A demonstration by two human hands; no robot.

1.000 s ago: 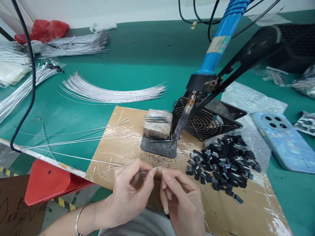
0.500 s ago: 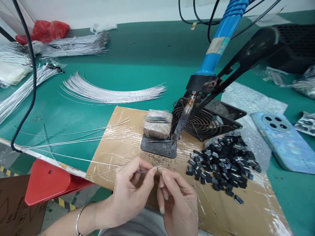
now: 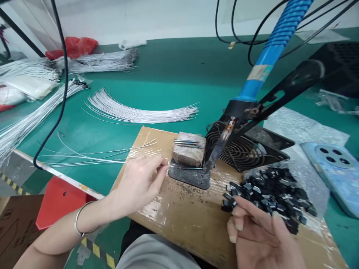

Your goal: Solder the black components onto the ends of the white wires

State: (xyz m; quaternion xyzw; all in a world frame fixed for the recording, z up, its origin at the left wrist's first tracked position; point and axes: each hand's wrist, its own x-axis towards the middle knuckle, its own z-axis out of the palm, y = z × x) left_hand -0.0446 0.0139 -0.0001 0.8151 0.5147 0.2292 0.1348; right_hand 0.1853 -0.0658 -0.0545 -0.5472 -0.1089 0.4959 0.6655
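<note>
My left hand (image 3: 141,179) pinches a thin white wire between thumb and forefinger. The wire (image 3: 119,161) trails off to the left, and the pinching fingertips are at the left edge of a dark metal plate (image 3: 190,178). On that plate lies a thin strand of solder-like wire (image 3: 186,168), below the tip of a blue-handled soldering iron (image 3: 217,151) held on a stand. My right hand (image 3: 263,235) is palm up with fingers apart, beside a pile of small black connector-like pieces (image 3: 269,186); it holds nothing that I can see.
A wrapped block (image 3: 188,153) carries several metal strands. Behind the iron lies a black fan (image 3: 238,149). A phone (image 3: 331,164) rests at right on bubble wrap (image 3: 305,127). A fanned wire bundle (image 3: 140,114) lies at the back; a black cable (image 3: 65,93) hangs at left.
My hands have parted. The left hand has moved up to the metal plate with the wire; my right hand has let go and moved right to the black pieces. The view has shifted slightly.
</note>
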